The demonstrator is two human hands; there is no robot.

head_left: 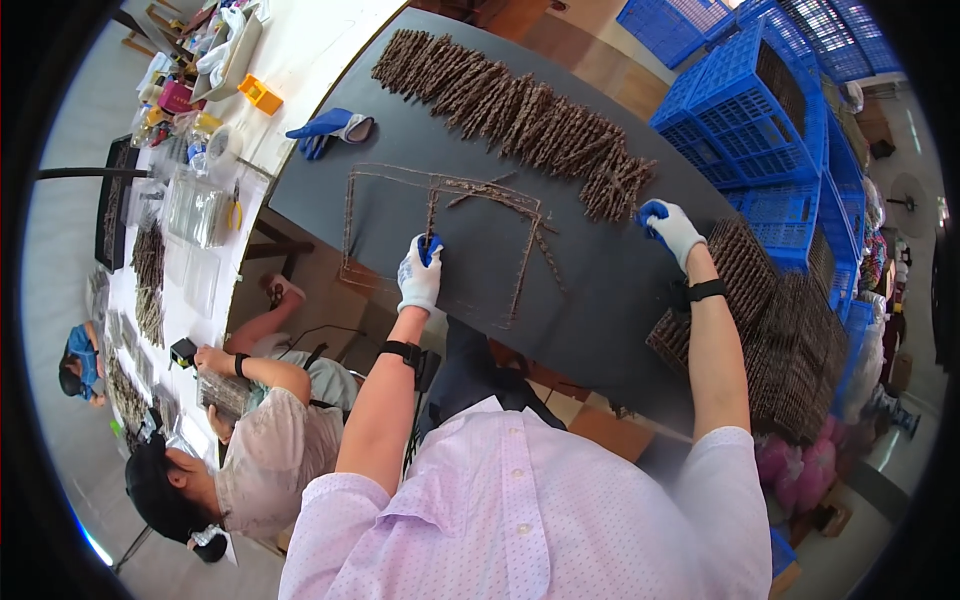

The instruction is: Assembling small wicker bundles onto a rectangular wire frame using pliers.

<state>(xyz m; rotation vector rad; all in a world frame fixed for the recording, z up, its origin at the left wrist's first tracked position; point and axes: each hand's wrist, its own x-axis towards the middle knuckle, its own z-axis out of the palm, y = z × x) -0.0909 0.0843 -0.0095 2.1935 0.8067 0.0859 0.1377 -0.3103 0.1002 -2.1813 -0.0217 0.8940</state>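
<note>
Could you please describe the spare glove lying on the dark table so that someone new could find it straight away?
Start at the big dark table with the long row of brown sticks along its far side. Follow that row to its left end, then look just off the table's left edge: the spare glove lies there on the white bench. Unlike the gloves on the left hand and right hand, nobody wears it.

The person wears a short-sleeved shirt (520, 510) of pale lilac-pink with fine dots, a buttoned placket running down the middle and turned cuffs on both sleeves. Each hand has a white knit glove with blue-coated fingertips: the left hand (419, 274) and the right hand (671, 229). A black band (402, 351) circles the left wrist, and a thinner black band (706, 291) the right.
</note>
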